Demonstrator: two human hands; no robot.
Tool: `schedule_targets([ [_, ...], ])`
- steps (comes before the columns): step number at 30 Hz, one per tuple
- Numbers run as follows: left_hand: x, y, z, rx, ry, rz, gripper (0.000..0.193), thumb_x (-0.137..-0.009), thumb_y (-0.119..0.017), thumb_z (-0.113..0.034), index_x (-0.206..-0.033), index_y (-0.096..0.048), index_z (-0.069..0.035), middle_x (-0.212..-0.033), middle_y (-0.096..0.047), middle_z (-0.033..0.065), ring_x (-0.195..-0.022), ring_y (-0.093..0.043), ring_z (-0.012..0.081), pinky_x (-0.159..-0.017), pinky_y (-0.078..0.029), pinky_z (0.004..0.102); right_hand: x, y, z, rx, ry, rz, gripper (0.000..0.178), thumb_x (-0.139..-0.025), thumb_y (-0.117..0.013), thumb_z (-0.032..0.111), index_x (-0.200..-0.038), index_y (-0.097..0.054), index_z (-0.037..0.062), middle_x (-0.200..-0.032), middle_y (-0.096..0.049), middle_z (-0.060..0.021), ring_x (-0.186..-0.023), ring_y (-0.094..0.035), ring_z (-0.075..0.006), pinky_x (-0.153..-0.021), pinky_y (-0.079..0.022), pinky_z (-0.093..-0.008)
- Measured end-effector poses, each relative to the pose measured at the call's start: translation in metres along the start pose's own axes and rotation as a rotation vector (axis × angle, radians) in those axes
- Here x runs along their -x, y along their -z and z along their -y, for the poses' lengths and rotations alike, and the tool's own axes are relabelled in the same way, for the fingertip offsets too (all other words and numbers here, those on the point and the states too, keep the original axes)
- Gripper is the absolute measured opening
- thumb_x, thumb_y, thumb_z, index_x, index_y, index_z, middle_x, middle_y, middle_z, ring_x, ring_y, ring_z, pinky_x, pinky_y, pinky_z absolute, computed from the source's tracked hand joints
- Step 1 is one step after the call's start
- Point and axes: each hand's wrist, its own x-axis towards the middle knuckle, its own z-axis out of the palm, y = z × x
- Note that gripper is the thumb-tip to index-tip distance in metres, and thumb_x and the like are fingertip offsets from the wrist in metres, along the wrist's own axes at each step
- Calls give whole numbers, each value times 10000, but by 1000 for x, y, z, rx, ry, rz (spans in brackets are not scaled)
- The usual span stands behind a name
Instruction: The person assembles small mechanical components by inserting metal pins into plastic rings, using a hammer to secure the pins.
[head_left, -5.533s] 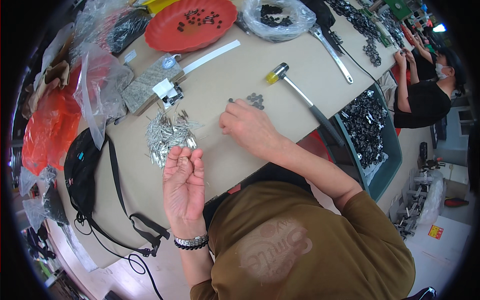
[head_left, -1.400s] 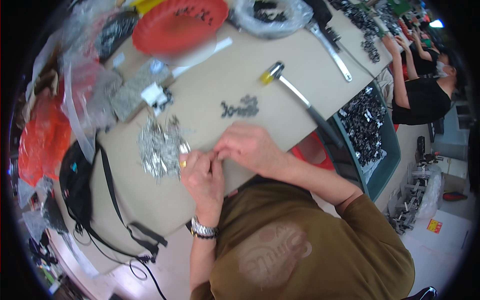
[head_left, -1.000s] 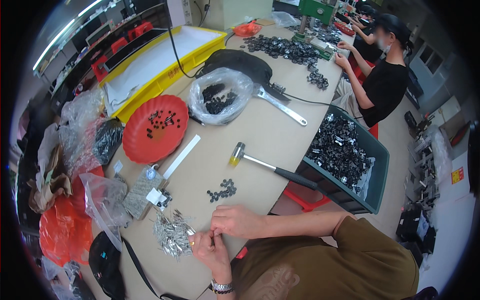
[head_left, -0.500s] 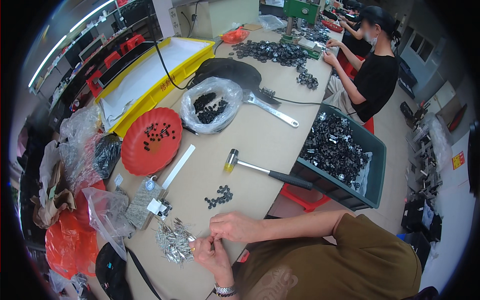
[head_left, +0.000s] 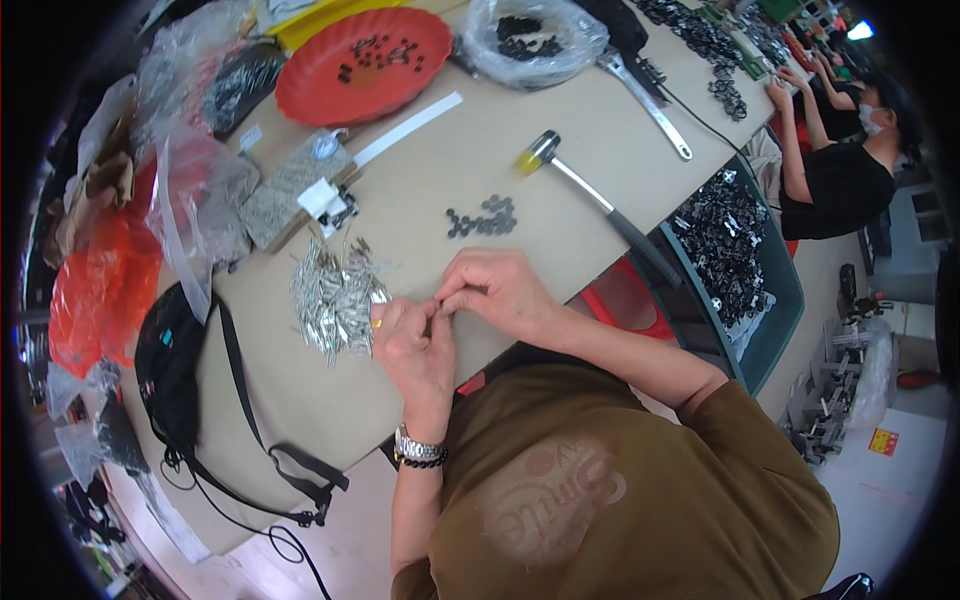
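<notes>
My left hand (head_left: 412, 350), with a ring and a metal watch at its wrist, is closed at the right edge of a pile of thin silvery metal pins (head_left: 335, 305). My right hand (head_left: 500, 290) meets it fingertip to fingertip, thumb and forefinger pinched. Whatever sits between the fingers is too small and covered to name. Just beyond the hands lie several small black round parts (head_left: 483, 217) in a loose cluster. A stone-like block (head_left: 285, 200) with a white piece and small dark bits at its end stands beyond the pins.
Farther off are a hammer (head_left: 585, 185), an adjustable wrench (head_left: 650, 105), a red dish (head_left: 365, 90) and a plastic bag of black parts (head_left: 535, 65). A green-grey bin (head_left: 775, 290) of parts stands right. A black bag (head_left: 170, 370) lies left. A co-worker (head_left: 840, 180) sits far right.
The view has tipped down toward me, so the table's things sit higher in the picture. Both hands stay together beside the pins, fingertips still pinched.
</notes>
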Motion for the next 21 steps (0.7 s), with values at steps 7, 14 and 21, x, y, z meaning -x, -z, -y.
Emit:
schedule_targets([
  [7,4,3,-2,23,31,-15,155,-748,-816,26,-759,-665,-7,-700,-568,90,-684,-510,252,-705,-420,368,2,-5,2,-85,-40,-32,68,-824,-765,2,-865,-717,-22,-837,-705,-103,-733,-687,-185,-661,-535,-309],
  [14,4,2,-1,29,2,-28,162,-722,-810,62,-771,-669,-1,-716,-579,78,-714,-516,241,-669,-428,365,2,-5,4,-45,11,-31,70,-824,-767,-16,-879,-725,-16,-833,-703,-96,-719,-679,-180,-645,-525,-307],
  [21,2,2,-2,30,12,-25,154,-719,-802,67,-772,-671,6,-723,-588,78,-720,-525,246,-673,-439,371,2,-2,3,6,1,-13,113,-801,-781,-27,-900,-729,-10,-865,-721,-81,-772,-692,-185,-671,-536,-296],
])
